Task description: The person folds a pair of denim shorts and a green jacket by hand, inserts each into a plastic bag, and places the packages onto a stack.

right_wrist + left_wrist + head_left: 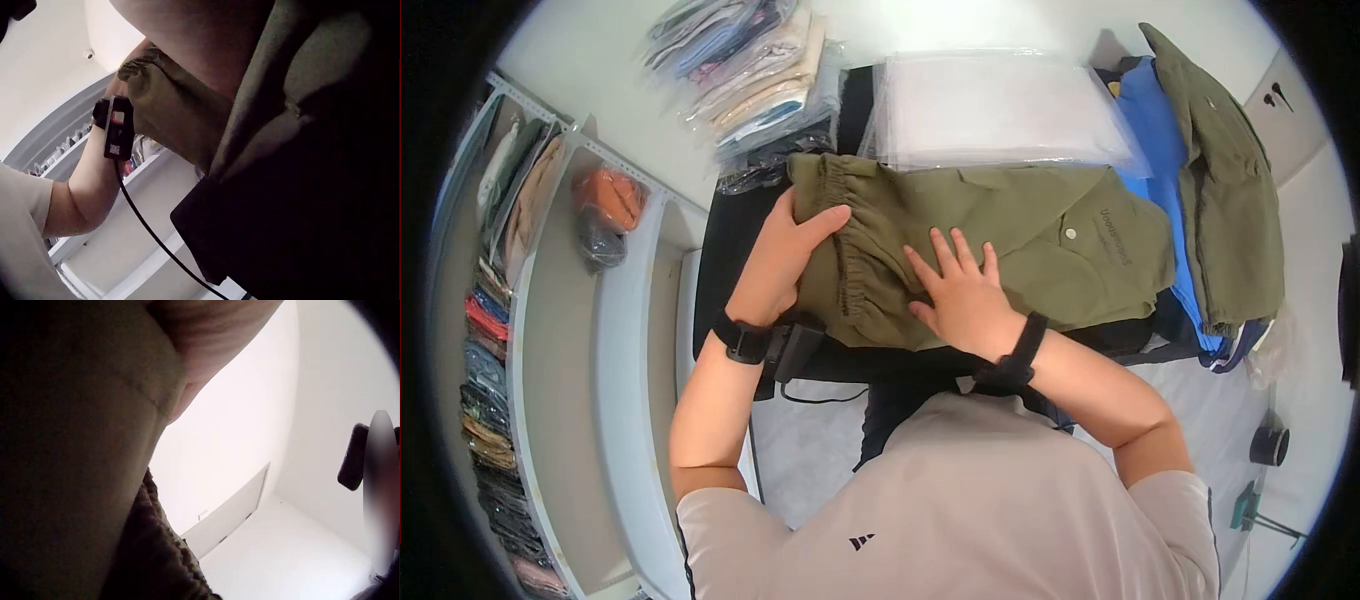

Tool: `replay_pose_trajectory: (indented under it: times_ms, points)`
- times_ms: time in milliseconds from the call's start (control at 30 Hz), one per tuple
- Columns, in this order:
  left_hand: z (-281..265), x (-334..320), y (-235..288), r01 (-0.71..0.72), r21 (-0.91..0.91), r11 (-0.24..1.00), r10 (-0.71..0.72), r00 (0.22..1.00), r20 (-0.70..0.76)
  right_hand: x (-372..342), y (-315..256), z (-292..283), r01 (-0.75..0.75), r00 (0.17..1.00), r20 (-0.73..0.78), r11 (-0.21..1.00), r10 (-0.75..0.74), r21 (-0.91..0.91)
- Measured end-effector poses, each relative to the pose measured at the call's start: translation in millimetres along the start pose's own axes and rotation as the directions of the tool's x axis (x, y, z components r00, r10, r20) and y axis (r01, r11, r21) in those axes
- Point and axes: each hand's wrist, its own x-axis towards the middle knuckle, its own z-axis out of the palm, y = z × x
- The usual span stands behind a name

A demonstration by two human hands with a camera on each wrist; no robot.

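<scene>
A folded olive-green garment [1030,240] with a gathered elastic edge, a round snap and small printed lettering lies across the black table. At its left end my left hand [785,250] holds the elastic edge, thumb on top and the other fingers hidden beneath the cloth. My right hand [965,290] presses on the middle of the garment with its fingers spread. The left wrist view is mostly filled by dark cloth [69,450] and part of the hand. In the right wrist view, the garment's raised end [172,106] hangs from the left hand.
Behind the garment lies a stack of clear plastic bags [1000,110]. Bagged clothes [750,80] are piled at the back left. Another olive garment [1225,180] and blue cloth [1155,130] lie at the right. Shelves [550,230] with packed clothes stand at the left.
</scene>
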Motion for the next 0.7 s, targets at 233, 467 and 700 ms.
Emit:
replay_pose_trajectory:
  times_ms: [233, 467, 700]
  points:
    - [61, 43, 7, -0.104, 0.286, 0.953, 0.086, 0.994, 0.074, 8, 48, -22, 0.157, 0.988, -0.082, 0.855, -0.134, 0.494]
    - [67, 42, 10, -0.147, 0.435, 0.888, 0.141, 0.989, 0.046, 69, 85, -57, -0.324, 0.943, 0.316, -0.069, -0.103, 0.943]
    - [-8, -2, -6, 0.037, -0.098, 0.994, -0.058, 0.974, -0.220, 103, 78, -18, -0.316, 0.914, 0.393, -0.426, 0.105, 0.848]
